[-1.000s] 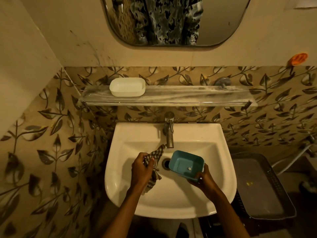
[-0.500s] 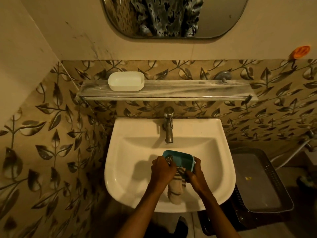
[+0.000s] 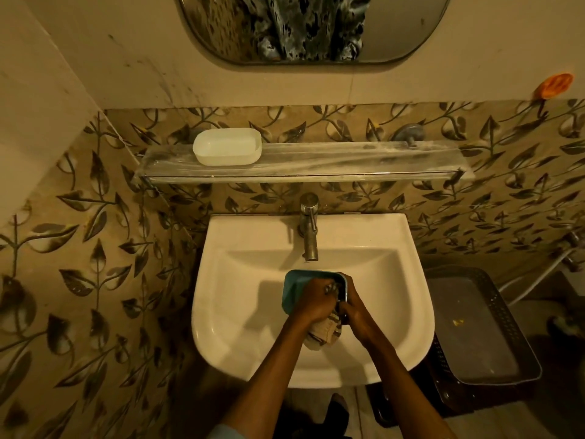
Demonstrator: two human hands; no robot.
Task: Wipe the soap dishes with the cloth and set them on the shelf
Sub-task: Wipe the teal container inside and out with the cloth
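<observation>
Over the white sink (image 3: 228, 312) I hold a teal soap dish (image 3: 292, 288). My right hand (image 3: 353, 307) grips its right edge. My left hand (image 3: 315, 301) presses a checked cloth (image 3: 323, 334) into the dish, and the cloth's loose end hangs below both hands. Much of the dish's inside is hidden by my left hand. A white soap dish (image 3: 227, 150) stands on the left part of the glass shelf (image 3: 348, 167) above the tap.
A metal tap (image 3: 308, 229) rises at the sink's back, just beyond the teal dish. A dark perforated basket (image 3: 481, 327) stands to the right of the sink. A mirror (image 3: 311, 26) hangs above the shelf. An orange hook (image 3: 555, 85) sticks to the right wall.
My left hand came from the left of the dish and pushed the cloth into it. The dish has shifted slightly left and nearer to me, and both hands now meet over it.
</observation>
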